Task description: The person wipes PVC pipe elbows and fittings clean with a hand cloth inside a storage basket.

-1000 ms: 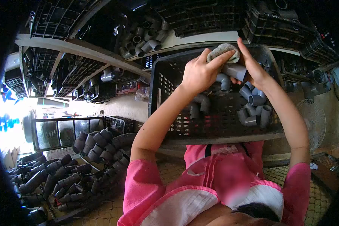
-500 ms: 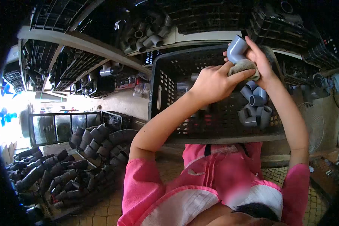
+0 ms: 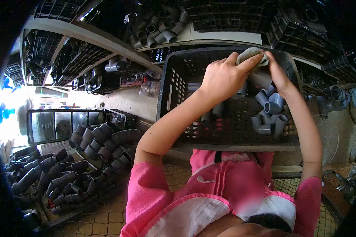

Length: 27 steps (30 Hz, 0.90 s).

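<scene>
My left hand [image 3: 223,79] is closed on a grey-green cloth [image 3: 251,55] and presses it against the top of a grey plastic pipe elbow [image 3: 262,80]. The elbow looks blurred, and the cloth and fingers hide its upper part. My right hand [image 3: 280,77] grips the same elbow from the right side, fingers partly hidden. Both hands are over a black plastic crate [image 3: 225,143]. Inside it, below my right hand, lies a group of grey pipe elbows [image 3: 272,107]. A few more grey fittings lie under my left forearm, partly hidden.
A large heap of dark grey elbows [image 3: 67,177] is on the left. Behind the crate, more fittings [image 3: 162,29] sit on a shelf beside black crates [image 3: 225,17]. A wooden shelf beam [image 3: 87,37] crosses the upper left. A fan guard [image 3: 327,138] is at the right.
The elbow has been turned and lowered, and its upper bend is now covered. The cloth has moved up to its top end. The camera view has shifted slightly.
</scene>
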Available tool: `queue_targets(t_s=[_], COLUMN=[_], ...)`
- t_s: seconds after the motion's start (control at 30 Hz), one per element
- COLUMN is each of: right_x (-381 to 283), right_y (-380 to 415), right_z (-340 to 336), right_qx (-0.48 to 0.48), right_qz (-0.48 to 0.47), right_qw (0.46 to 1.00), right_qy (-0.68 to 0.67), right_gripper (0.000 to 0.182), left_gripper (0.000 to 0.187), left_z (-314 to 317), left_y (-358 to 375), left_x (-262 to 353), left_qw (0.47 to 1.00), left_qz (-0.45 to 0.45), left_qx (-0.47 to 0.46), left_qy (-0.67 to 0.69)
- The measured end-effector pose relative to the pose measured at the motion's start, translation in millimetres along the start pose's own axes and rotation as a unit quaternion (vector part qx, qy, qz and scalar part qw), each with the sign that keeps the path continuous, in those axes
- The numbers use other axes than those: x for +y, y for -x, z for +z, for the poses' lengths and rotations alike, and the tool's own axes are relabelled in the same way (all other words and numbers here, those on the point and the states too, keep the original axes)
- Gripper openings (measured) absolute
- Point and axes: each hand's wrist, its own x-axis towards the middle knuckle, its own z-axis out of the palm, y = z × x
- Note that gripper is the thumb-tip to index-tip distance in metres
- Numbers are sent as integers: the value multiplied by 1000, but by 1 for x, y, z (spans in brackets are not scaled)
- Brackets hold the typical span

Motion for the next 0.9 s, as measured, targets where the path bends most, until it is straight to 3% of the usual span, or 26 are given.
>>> queue_targets(t_s=[0.2, 0.3, 0.4, 0.47, 0.53, 0.67, 0.77, 0.9], right_x=[10, 3, 6, 13, 15, 11, 3, 12], right_y=[-17, -17, -18, -23, -26, -15, -7, -9], right_z=[-24, -24, -26, -32, -33, -28, -14, -20], right_qx=[8, 29, -32, -66, -14, -7, 0, -4], right_qz=[-25, 10, 14, 12, 15, 30, 24, -10], right_qw=[998, 993, 987, 985, 986, 996, 1000, 998], right_qy=[-56, -113, -154, -160, -167, -83, -10, -61], right_gripper=[57, 60, 60, 60, 62, 59, 57, 58], left_gripper=[53, 53, 53, 52, 48, 46, 46, 47], left_z=[0, 4, -1, 2, 1, -4, 3, 7], left_y=[4, 6, 6, 4, 0, -3, -3, -1], left_x=[11, 20, 24, 17, 10, 1, -6, -3], left_qw=[997, 993, 992, 995, 996, 999, 995, 987], left_qz=[34, 69, 105, 91, 76, -14, -6, -4], left_qx=[-40, -28, -47, 3, 33, -13, 42, 29], left_qy=[62, 90, 46, 34, 21, 34, 90, 160])
